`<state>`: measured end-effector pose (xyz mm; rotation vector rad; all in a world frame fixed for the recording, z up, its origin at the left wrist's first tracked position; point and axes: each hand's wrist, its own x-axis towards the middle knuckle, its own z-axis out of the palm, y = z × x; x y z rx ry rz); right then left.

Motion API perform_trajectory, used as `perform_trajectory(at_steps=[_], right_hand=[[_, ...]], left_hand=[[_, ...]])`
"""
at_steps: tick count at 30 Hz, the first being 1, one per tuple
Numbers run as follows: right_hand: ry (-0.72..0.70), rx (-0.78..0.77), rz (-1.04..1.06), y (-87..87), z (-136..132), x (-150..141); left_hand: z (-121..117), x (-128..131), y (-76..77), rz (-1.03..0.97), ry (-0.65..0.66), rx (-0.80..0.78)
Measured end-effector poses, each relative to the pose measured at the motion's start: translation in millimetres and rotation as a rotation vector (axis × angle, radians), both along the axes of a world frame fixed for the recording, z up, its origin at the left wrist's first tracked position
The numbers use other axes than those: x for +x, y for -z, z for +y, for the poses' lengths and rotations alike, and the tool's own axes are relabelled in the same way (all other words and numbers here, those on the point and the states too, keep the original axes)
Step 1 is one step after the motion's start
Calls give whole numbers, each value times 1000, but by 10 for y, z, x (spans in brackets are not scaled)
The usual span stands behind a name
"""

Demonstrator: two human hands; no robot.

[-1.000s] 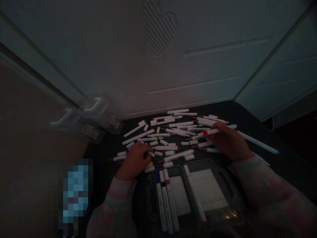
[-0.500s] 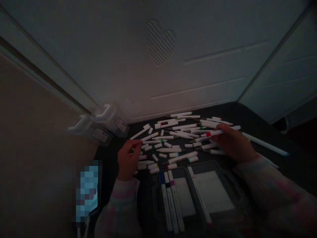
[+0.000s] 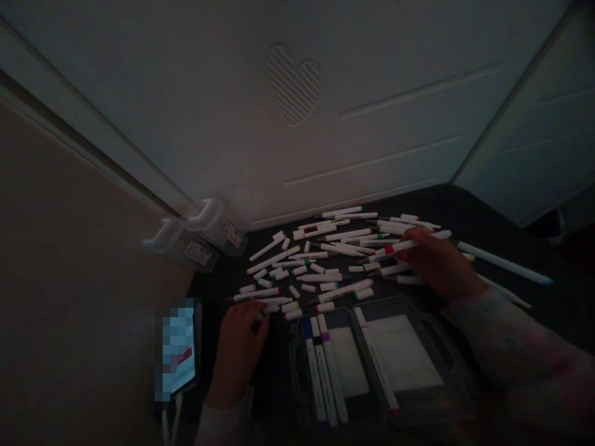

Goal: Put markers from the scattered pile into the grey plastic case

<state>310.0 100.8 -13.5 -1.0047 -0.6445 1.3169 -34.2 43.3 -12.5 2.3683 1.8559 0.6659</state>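
Note:
Many white markers (image 3: 334, 248) and loose caps lie scattered on a dark surface. My right hand (image 3: 439, 263) is closed round one white marker with a red band (image 3: 409, 244), held level above the pile. My left hand (image 3: 239, 347) rests near the front left of the pile, fingers curled, pinching something small and pale that I cannot make out. An open clear case (image 3: 418, 322) lies in front of me with three markers (image 3: 323, 371) in its left half and one marker (image 3: 376, 365) in its right half.
A white panel with a heart relief (image 3: 292, 83) stands behind the markers. Two clear closed cases (image 3: 209, 235) lean at the back left. A phone with a lit screen (image 3: 179, 353) lies at the left, a cable running from it.
My left hand has drawn back from the middle of the pile toward me and to the front left. My right hand stays on the red-banded marker.

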Motion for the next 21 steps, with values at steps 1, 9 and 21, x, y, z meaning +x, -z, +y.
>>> perform_trajectory(at_steps=[1, 9, 21], right_hand=[[7, 11, 8, 5, 1, -2], [2, 47, 8, 48, 7, 4], [-33, 36, -17, 47, 9, 9]], left_hand=[[5, 4, 53, 59, 17, -20], [-5, 112, 145, 234, -7, -76], [-38, 131, 241, 134, -38, -54]])
